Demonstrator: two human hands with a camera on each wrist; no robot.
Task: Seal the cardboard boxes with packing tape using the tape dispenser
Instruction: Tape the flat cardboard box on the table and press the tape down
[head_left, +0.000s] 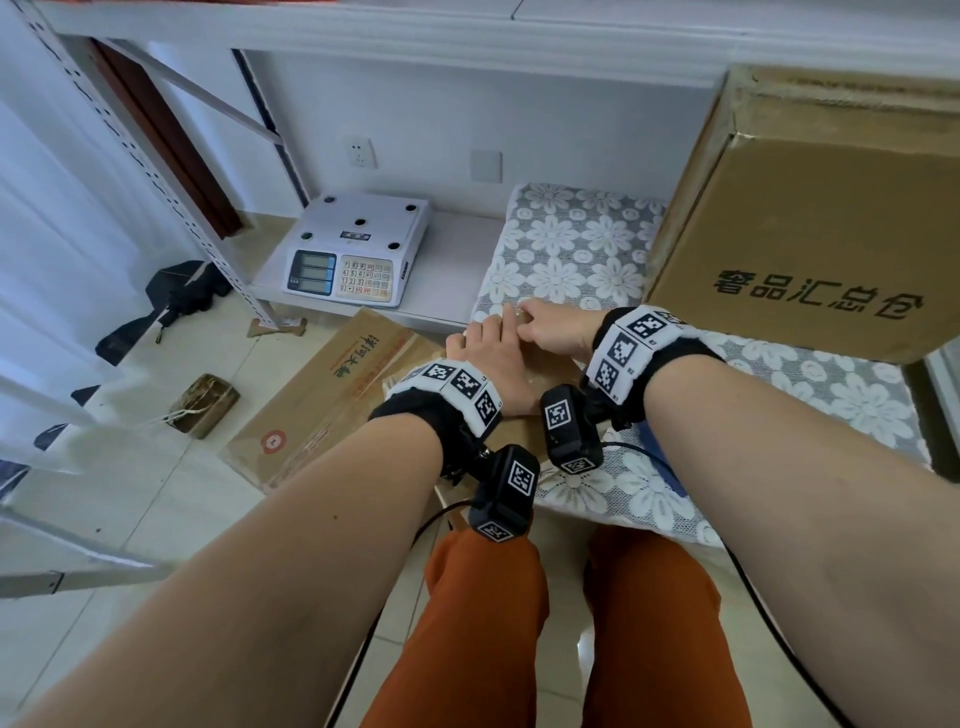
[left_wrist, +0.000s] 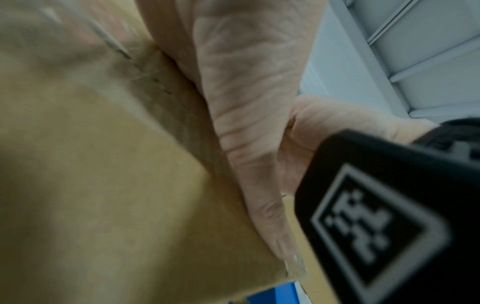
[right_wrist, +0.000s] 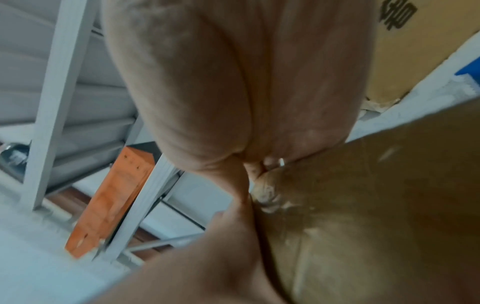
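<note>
A small cardboard box (head_left: 543, 366) with glossy clear tape on its top lies at the table's near left corner. My left hand (head_left: 488, 358) lies flat on it, palm down, fingers straight; the left wrist view shows that palm (left_wrist: 246, 82) pressed on the brown box top (left_wrist: 103, 185). My right hand (head_left: 550, 327) is just behind, its fingers bent down over the box's far end. In the right wrist view the right hand (right_wrist: 233, 82) sits against the taped box (right_wrist: 376, 205). No tape dispenser shows in any view.
A large printed cardboard box (head_left: 810, 234) stands at the right on the lace-covered table (head_left: 571, 244). A weighing scale (head_left: 358, 249) sits on a low shelf to the left. Flattened cardboard (head_left: 322, 395) lies on the tiled floor, beside a metal rack upright (head_left: 156, 171).
</note>
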